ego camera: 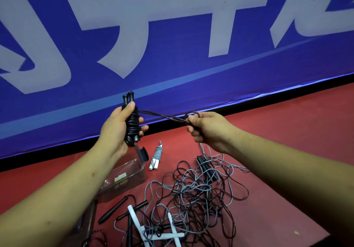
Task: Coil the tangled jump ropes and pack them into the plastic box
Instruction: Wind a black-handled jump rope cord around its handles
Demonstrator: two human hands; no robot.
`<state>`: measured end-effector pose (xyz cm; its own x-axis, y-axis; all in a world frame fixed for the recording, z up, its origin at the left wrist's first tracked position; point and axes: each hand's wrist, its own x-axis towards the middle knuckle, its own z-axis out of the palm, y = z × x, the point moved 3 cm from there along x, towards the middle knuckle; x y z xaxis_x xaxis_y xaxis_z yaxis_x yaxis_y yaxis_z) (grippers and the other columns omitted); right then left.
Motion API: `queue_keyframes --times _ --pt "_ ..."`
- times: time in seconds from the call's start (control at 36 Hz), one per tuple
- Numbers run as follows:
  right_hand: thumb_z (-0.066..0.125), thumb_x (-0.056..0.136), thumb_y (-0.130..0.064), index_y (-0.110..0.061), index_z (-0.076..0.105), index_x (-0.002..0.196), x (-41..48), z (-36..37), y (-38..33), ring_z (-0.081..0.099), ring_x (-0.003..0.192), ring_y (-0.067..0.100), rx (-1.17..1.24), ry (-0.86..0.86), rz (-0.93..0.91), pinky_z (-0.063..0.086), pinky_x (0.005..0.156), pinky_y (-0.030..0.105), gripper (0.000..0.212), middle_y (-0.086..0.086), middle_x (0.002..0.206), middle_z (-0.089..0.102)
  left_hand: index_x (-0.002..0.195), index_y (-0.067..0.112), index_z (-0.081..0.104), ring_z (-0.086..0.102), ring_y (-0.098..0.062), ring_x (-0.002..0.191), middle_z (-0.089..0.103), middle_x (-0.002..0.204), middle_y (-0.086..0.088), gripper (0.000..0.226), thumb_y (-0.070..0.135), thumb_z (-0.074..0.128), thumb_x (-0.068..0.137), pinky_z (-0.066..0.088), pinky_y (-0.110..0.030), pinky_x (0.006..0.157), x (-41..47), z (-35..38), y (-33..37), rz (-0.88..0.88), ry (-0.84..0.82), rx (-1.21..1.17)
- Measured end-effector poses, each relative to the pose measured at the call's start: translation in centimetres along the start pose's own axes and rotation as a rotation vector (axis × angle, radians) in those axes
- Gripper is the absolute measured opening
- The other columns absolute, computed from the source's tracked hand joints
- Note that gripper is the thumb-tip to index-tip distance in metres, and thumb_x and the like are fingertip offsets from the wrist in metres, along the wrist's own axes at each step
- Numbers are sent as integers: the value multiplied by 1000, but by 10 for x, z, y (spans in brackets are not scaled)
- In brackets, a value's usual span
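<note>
the left hand [119, 127] is gripping a coiled black jump rope [132, 124]; the right hand [206, 128] is pinching its loose end loop [191, 115]; hands apart

The left hand [118, 130] and right hand [210, 130] are bare, with short nails, on bare forearms [57, 199].

Red floor [287, 141]; blue banner [172, 70] w/ big white chars behind, black base strip [249, 103].

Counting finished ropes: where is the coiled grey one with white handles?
The coiled grey rope lies on the red floor left of centre in the head view, just right of the plastic box, below the left hand.
</note>
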<state>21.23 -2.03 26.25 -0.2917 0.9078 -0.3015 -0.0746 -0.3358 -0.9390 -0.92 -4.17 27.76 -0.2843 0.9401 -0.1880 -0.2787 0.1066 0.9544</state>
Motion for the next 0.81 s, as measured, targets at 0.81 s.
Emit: queue_keyframes --times 0.81 --pt "50 94 -10 -17 53 86 -9 11 -8 40 53 14 286 -253 218 38 60 25 12 -4 52 34 95 21 55 62 -25 56 62 72 -5 20 39 63 94 48 -25 46 12 -12 -7 -23 21 16"
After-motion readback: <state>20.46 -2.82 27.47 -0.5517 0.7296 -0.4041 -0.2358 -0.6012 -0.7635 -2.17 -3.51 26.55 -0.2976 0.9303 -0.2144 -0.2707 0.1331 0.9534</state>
